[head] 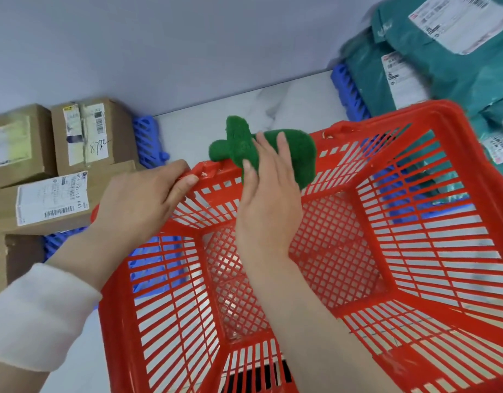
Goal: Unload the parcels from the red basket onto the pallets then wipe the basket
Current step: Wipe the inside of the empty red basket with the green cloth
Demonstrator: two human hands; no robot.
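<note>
As left hand [137, 205] grips basket [431, 109], cloth [239, 137] pressed

a parcel depot or courier storeroom, by the look of it. cardboard boxes [91, 134] bearing printed shipping labels and barcodes, 1 with a handwritten number, are stacked on a blue plastic pallet [145, 140] at the left. teal mailing bags [431, 52] with white address labels pile on a second blue pallet [349, 92] at the right. a red basket [431, 107] is between them, over a pale marbled floor [287, 97] beside a plain wall [159, 38].
</note>
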